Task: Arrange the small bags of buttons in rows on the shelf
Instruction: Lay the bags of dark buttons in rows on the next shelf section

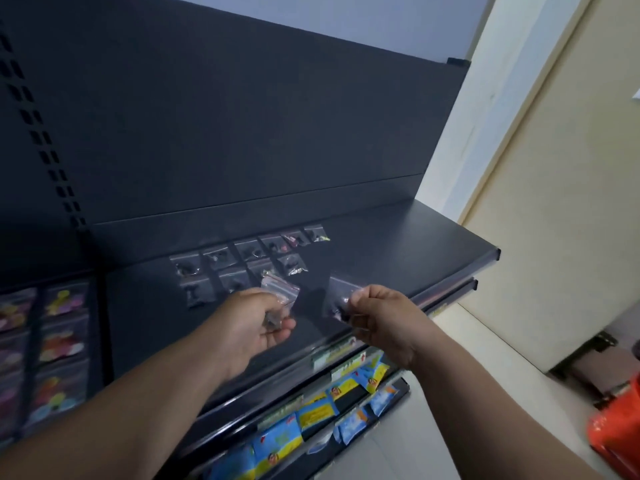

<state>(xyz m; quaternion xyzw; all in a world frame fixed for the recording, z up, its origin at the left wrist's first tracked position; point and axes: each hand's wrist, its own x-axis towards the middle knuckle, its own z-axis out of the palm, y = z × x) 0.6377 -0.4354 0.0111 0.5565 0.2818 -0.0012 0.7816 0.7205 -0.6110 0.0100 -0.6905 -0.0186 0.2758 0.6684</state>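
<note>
Small clear zip bags of dark buttons lie in rows on the black shelf, a longer back row and a shorter row in front. My left hand is closed on a bunch of small bags, which stick up above the fingers. To its right, my right hand pinches one clear bag of buttons just above the shelf surface, to the right of the front rows. The image is blurred, so the bags' contents are unclear.
The shelf's dark back panel rises behind the rows. Bags of colourful buttons fill the shelf section at the left. Blue and yellow packets hang on lower shelves. An orange object sits on the floor at right.
</note>
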